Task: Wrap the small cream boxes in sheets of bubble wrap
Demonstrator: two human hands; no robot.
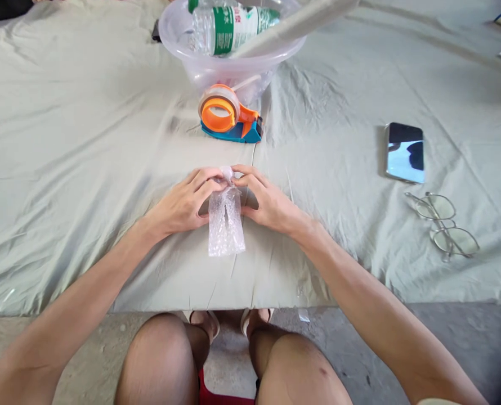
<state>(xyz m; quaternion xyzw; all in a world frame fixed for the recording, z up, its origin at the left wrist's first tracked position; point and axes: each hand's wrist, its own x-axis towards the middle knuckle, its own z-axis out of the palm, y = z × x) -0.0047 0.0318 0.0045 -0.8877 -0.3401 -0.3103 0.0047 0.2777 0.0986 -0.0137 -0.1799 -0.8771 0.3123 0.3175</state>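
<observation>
A small bundle wrapped in clear bubble wrap lies on the pale green cloth near the table's front edge. My left hand and my right hand flank it, and the fingertips of both pinch its far end, where a bit of white shows. Both hands have curled fingers closed on the wrap. What is inside the wrap is not clear. An orange and blue tape dispenser with a roll of clear tape stands just beyond the hands.
A clear plastic basin at the back holds a green-labelled water bottle and a pale rolled tube. A phone and glasses lie to the right. My bare knees show below the table edge.
</observation>
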